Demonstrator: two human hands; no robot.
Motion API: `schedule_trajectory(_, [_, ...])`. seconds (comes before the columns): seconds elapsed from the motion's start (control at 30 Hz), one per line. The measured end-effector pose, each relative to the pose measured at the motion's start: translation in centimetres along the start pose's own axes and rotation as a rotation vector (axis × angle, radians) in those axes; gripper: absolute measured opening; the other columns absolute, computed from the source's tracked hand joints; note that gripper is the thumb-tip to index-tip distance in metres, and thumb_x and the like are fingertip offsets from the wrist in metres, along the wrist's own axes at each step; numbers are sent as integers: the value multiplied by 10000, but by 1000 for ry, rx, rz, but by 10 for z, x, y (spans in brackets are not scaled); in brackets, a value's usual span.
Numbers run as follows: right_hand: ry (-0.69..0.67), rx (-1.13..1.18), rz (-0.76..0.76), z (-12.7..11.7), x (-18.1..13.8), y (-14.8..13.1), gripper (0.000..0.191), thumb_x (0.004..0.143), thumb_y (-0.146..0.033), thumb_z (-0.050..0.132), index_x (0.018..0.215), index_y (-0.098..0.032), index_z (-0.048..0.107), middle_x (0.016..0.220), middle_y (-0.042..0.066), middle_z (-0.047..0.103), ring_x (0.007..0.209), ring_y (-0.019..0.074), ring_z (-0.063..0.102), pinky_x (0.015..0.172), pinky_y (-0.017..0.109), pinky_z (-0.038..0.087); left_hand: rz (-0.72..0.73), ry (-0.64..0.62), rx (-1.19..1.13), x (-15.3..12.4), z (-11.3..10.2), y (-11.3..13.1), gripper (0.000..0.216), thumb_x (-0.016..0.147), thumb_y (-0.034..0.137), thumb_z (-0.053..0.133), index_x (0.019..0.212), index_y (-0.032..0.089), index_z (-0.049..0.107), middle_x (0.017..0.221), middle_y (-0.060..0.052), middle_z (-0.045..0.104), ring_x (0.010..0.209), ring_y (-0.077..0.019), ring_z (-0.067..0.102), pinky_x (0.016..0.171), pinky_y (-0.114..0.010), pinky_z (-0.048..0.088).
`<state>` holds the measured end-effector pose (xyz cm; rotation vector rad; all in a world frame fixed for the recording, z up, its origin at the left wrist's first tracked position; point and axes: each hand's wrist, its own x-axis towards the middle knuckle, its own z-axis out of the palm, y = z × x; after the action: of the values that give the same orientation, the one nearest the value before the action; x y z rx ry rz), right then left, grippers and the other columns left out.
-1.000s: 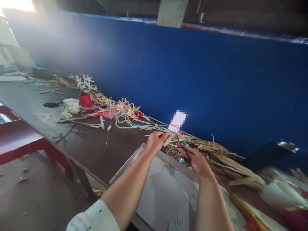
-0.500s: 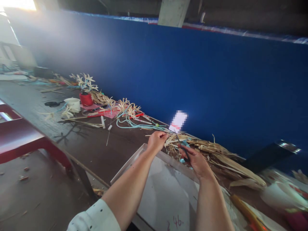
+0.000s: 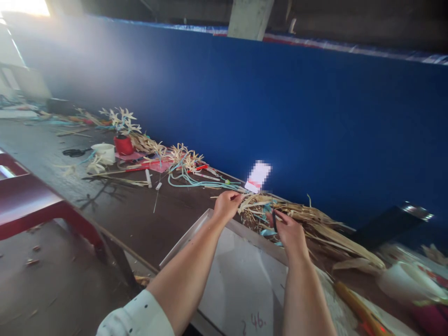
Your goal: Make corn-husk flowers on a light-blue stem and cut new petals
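My left hand is closed in a pinch over the far edge of a shallow white tray. Whatever is between its fingertips is too small to make out. Pale dry husk strips lie right beside those fingertips. My right hand is wrapped round a pair of dark scissors, a little to the right; the blades hardly show from here. Small cut bits and light blue scraps lie between the hands, behind the tray.
Long dry husks stretch along the blue partition. Husk flowers with blue cords, a white cup and red thread spool stand left. A yellow tool lies front right; a dark red stool stands left.
My right hand has turned and shifted slightly right, so the scissors' blade, which pointed up toward the left hand, no longer shows clearly. My left hand has stayed almost where it was.
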<state>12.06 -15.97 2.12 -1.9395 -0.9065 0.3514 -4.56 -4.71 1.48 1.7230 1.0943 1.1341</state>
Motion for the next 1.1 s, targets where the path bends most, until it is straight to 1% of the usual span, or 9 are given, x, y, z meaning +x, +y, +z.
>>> schedule_trajectory(0.13, [189, -332, 55, -5, 5, 6, 461, 577, -491, 655, 911, -175, 676, 783, 103, 674, 726, 255, 602, 612, 309, 393, -91, -77, -155, -1, 1, 4, 256, 764, 353, 581, 848, 154, 719, 691, -22, 662, 583, -104, 531, 524, -200, 364])
schedule_trajectory(0.3, [129, -326, 10, -7, 5, 7, 309, 628, -518, 592, 595, -210, 605, 561, 44, 602, 551, 201, 527, 543, 289, 358, -325, -218, -505, -3, 3, 12, 177, 774, 255, 595, 837, 122, 693, 781, -52, 674, 614, -86, 555, 543, -188, 458])
schedule_trajectory(0.4, [143, -341, -7, -7, 6, 8, 329, 637, -535, 575, 544, -219, 585, 512, 36, 576, 518, 194, 505, 518, 287, 342, -369, -271, -667, -6, 1, 14, 173, 764, 263, 624, 837, 119, 687, 834, -68, 684, 659, -89, 581, 575, -195, 481])
schedule_trajectory(0.5, [108, -329, 26, -6, 8, 10, 354, 644, -554, 570, 560, -212, 607, 508, 51, 583, 528, 214, 541, 522, 296, 354, -365, -301, -710, -8, 0, 13, 227, 730, 319, 666, 854, 131, 687, 874, -72, 687, 624, -72, 561, 530, -174, 441])
schedule_trajectory(0.63, [90, -127, 57, -2, 10, 12, 398, 600, -517, 649, 776, -162, 681, 569, 49, 617, 532, 209, 570, 510, 291, 389, -323, -284, -689, -6, 2, 10, 304, 669, 358, 705, 851, 115, 686, 806, -54, 662, 498, -27, 432, 441, -150, 303])
schedule_trajectory(0.77, [46, 247, 112, 5, 5, 7, 627, 522, -414, 763, 1086, -177, 627, 684, 8, 637, 522, 141, 543, 487, 250, 421, -319, -278, -664, -6, 6, 10, 407, 614, 405, 730, 899, 117, 687, 689, -17, 613, 485, -34, 388, 452, -173, 256])
schedule_trajectory(0.9, [-121, 680, 128, 14, -6, -6, 585, 512, -342, 799, 1068, -240, 647, 810, -16, 641, 539, 77, 507, 458, 183, 396, -264, -331, -558, -10, 12, 10, 381, 629, 423, 704, 860, 121, 689, 549, 33, 504, 465, -42, 328, 461, -194, 214])
schedule_trajectory(1.0, [-167, 792, 71, 21, -11, -16, 531, 527, -308, 799, 1037, -255, 661, 892, -17, 646, 544, 56, 479, 414, 154, 330, -206, -365, -441, -14, 16, 11, 348, 660, 432, 668, 821, 124, 683, 518, 49, 458, 464, -49, 320, 475, -201, 228])
schedule_trajectory(1.1, [-141, 815, 16, 25, -13, -21, 546, 524, -314, 796, 1045, -246, 649, 816, -26, 641, 499, 49, 438, 389, 162, 274, -132, -363, -322, -17, 19, 12, 316, 667, 416, 657, 798, 130, 687, 552, 41, 492, 512, -66, 380, 517, -203, 279])
